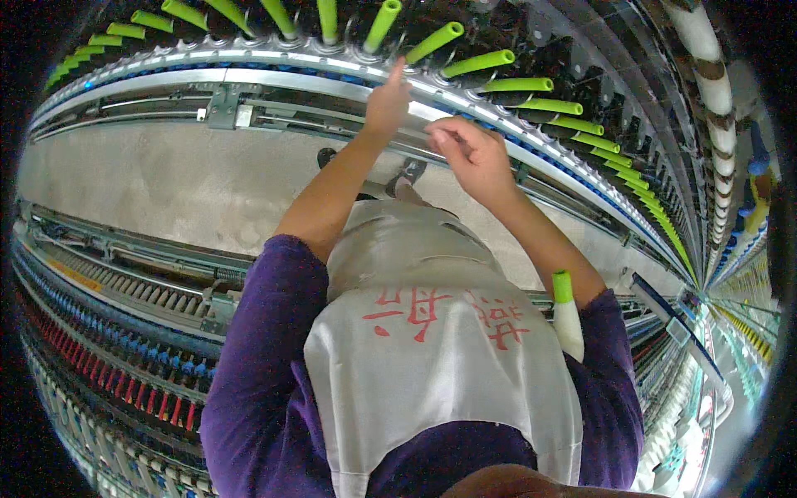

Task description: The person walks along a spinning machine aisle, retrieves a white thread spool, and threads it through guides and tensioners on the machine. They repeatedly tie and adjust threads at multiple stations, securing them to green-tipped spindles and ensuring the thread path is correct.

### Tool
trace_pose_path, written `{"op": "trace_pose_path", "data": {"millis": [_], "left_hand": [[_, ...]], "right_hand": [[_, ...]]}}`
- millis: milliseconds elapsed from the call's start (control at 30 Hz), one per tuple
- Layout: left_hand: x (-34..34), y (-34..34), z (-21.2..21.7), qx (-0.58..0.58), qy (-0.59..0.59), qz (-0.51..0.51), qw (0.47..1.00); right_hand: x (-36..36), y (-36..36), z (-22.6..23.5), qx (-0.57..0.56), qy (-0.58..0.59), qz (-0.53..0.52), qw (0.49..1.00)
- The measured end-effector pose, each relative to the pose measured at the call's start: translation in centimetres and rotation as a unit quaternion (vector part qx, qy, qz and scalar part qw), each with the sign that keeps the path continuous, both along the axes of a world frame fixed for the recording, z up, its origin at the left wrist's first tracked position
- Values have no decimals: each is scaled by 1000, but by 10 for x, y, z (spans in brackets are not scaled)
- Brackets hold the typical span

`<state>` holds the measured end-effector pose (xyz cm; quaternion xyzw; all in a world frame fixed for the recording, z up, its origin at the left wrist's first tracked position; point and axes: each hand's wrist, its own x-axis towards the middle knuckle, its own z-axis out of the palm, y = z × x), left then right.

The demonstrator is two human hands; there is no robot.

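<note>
My left hand reaches to the row of spindles on the machine in front, its index finger stretched out beside the foot of a bright green tube. Its other fingers are mostly hidden, and I see nothing held in it. To the right and a little nearer, my right hand is closed, thumb and fingertips together in front of the metal rail. Any thread between those fingertips is too fine to make out. A white yarn bobbin with a green top stands at my right upper arm, against the apron.
Several more green tubes line the curved machine front on both sides. Behind me runs another machine with blue and red parts. A pale floor lies between them. White rolls hang at the upper right.
</note>
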<state>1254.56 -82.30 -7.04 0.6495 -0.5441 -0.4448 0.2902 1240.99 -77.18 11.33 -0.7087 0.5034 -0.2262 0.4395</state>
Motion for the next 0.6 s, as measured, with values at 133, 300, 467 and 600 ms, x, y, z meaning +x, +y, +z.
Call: {"op": "trace_pose_path", "data": {"millis": [133,300,467,600], "left_hand": [[2,-2,5,31,34,1,999],[12,14,24,-39,0,-4,999],[23,45,46,-66,110,-58,990],[29,63,92,-21,161,-123,979]], "right_hand": [[-16,15,-25,1,45,-78,996],[-14,-7,71,466,-301,-135,821],[-12,-60,182,54,-492,-90,865],[17,-63,90,109,-14,-135,985]]}}
